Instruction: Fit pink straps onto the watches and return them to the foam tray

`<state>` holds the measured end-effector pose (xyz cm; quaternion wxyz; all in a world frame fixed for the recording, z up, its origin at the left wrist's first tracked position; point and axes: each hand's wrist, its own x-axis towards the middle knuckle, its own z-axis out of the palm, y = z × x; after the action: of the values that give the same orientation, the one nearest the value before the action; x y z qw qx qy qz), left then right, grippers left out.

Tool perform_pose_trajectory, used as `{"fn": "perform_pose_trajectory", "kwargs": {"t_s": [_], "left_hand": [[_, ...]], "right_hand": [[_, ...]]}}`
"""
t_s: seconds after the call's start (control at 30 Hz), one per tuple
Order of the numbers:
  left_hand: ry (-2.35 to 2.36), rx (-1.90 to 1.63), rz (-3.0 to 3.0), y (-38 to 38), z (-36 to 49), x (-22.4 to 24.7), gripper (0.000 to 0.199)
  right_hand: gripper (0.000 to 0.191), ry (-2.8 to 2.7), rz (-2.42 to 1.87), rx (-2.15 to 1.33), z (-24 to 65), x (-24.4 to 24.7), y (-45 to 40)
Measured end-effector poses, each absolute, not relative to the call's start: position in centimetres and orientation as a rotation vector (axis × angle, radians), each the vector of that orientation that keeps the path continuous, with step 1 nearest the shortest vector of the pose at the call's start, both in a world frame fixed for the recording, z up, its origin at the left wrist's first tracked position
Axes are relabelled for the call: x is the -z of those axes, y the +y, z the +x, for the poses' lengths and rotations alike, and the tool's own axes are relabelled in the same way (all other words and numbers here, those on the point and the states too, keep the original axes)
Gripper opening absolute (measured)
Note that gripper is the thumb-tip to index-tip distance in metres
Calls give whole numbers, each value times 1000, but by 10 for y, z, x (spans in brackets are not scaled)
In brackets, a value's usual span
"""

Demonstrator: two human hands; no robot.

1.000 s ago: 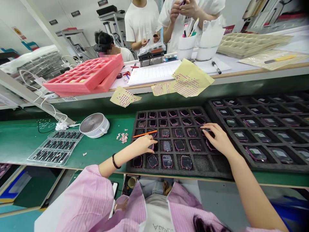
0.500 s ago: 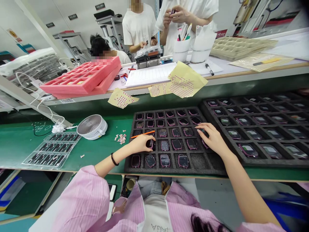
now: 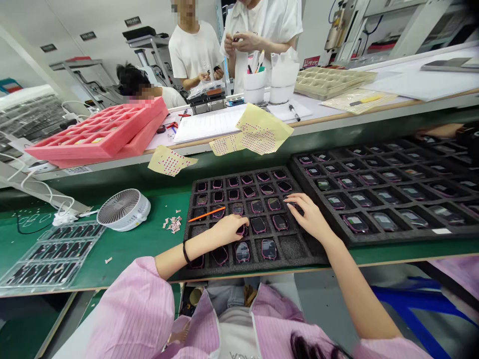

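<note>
My left hand [image 3: 232, 230] reaches over a black foam tray [image 3: 312, 253], its fingers closed at the edge of a smartwatch [image 3: 242, 232] with a pinkish-purple frame. The watch sits in its compartment, partly hidden by the fingertips. My right hand [image 3: 309, 214] lies over the tray's right side, fingers stretched out and nothing visible held. Whatever is under its palm is hidden. An orange stick [image 3: 206, 214] lies across the tray left of my left hand. Similar watches, such as one in the front row [image 3: 268, 249], fill many compartments.
Another black tray of watches [image 3: 385, 222] adjoins on the right, where another person's hand [image 3: 443, 131] reaches in. At left are a white fan [image 3: 124, 209], small paper pieces [image 3: 172, 224] and clear plastic trays [image 3: 48, 254]. Pink foam trays [image 3: 101, 130] occupy the shelf; people work behind it.
My left hand has moved one compartment to the right, onto another watch. My right hand stays over the tray's right side. The view has shifted rightward, and a co-worker's hand shows more at far right.
</note>
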<state>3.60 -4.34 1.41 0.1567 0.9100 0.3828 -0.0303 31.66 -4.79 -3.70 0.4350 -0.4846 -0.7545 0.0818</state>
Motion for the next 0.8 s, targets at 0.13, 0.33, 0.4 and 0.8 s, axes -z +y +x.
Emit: {"fn": "perform_pose_trajectory", "kwargs": {"t_s": [0.13,0.33,0.4,0.8], "left_hand": [[1185,175,2617,-42,36,-22,34],[1159,-38,2503,-37,52,-50,30],[1121,-54,2542,-36,68,-51,33],[1146,94,2601,-34,93,-22,44]], "right_hand": [[18,-1848,-1205,-215,313,36,-59],[16,-1740,-1212,-247,306,36,-88],[17,-1688,-1213,-241,300,34,-97],[18,-1365,-1213,-555,260,37,-121]]}}
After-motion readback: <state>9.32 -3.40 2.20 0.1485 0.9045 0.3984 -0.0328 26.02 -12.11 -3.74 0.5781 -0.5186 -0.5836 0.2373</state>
